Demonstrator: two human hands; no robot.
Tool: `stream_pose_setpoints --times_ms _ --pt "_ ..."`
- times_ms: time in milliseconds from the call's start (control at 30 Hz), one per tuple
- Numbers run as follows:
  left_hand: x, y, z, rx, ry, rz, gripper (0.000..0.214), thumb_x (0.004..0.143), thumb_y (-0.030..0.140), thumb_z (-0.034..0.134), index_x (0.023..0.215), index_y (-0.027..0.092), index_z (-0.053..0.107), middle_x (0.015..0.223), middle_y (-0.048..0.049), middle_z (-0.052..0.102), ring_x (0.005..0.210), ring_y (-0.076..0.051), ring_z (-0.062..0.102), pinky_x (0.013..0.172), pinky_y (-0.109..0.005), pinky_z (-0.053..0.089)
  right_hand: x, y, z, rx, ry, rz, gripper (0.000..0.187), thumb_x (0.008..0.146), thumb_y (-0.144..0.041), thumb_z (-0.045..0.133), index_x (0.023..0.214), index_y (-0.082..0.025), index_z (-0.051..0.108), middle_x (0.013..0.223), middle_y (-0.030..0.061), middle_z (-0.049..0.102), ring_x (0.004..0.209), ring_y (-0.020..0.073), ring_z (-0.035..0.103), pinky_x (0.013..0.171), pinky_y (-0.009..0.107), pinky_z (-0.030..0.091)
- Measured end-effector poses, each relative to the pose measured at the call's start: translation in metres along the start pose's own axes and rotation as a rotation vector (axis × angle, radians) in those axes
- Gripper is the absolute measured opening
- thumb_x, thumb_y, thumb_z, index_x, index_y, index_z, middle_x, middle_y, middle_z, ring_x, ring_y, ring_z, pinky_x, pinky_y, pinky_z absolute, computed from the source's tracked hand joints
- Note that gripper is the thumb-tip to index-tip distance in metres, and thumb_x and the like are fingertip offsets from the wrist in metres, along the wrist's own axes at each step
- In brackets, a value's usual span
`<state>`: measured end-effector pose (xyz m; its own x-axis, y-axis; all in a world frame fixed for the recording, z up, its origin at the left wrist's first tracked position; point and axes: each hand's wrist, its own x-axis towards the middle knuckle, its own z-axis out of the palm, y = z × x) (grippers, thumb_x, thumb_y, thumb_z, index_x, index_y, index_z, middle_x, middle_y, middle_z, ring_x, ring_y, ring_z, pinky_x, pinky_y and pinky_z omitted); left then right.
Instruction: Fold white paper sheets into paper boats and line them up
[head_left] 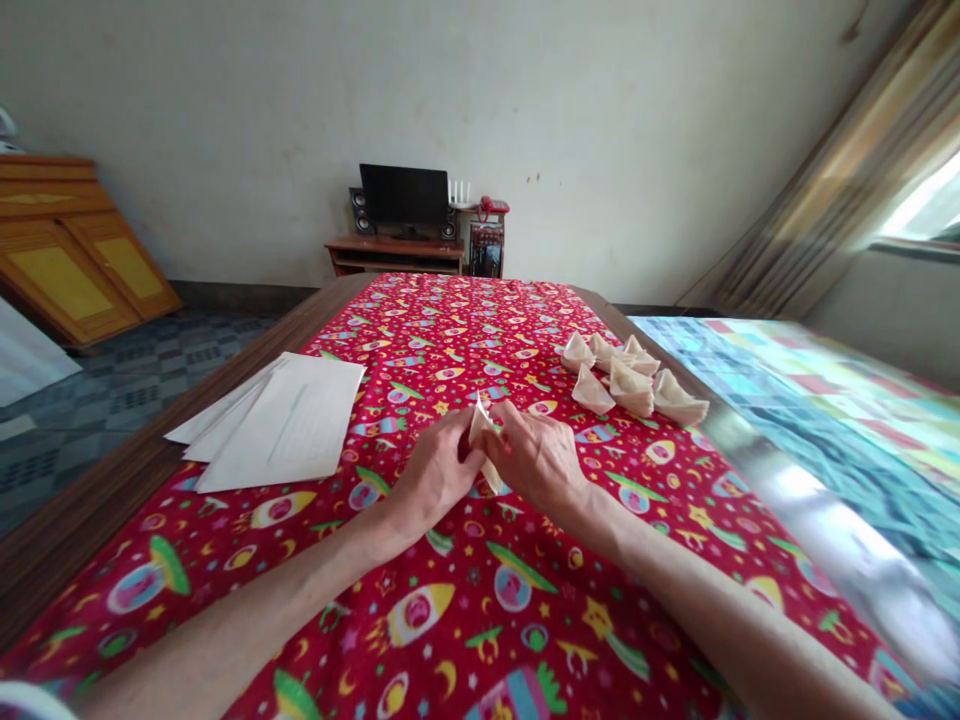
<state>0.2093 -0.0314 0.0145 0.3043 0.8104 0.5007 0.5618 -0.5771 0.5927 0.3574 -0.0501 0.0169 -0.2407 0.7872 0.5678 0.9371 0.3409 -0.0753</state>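
My left hand (435, 470) and my right hand (534, 458) meet over the middle of the table, both pinched on one small folded piece of cream paper (480, 428) held upright between the fingertips. The table carries a red cloth (465, 600) printed with rockets and stars. A pile of several folded paper shapes (634, 378) lies to the right beyond my right hand. A loose stack of white paper sheets (281, 420) lies flat to the left of my left hand.
The wooden table edge (90, 510) shows on the left. A shiny patterned surface (810, 430) lies along the right. Against the far wall stands a low desk with a dark monitor (403, 195) and speakers. A yellow wooden cabinet (67, 250) is at far left, a curtain (847, 170) at right.
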Motion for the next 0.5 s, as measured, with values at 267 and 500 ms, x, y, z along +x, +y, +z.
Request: stream_pose_setpoints --times_ms 267,500 --pt "0.005 -0.017 -0.001 -0.035 0.014 -0.003 0.041 0.073 0.006 0.052 0.109 0.019 0.064 0.071 0.0019 0.056 0.061 -0.010 0.051 0.063 -0.021 0.045 0.005 0.005 -0.007 0.037 -0.168 0.170 0.020 0.081 -0.021 0.048 0.097 -0.019 0.060 0.069 0.0014 0.068 0.060 0.0136 0.058 0.053 0.023 0.025" --pt "0.005 -0.023 0.000 -0.083 -0.080 0.015 0.016 0.080 0.015 0.055 0.088 0.018 0.069 0.072 0.0010 0.051 0.065 -0.011 0.052 0.059 -0.020 0.043 -0.002 0.006 0.002 0.189 -0.174 0.122 0.025 0.084 -0.023 0.045 0.101 -0.021 0.062 0.071 0.0010 0.068 0.063 0.0142 0.061 0.055 0.022 0.030"
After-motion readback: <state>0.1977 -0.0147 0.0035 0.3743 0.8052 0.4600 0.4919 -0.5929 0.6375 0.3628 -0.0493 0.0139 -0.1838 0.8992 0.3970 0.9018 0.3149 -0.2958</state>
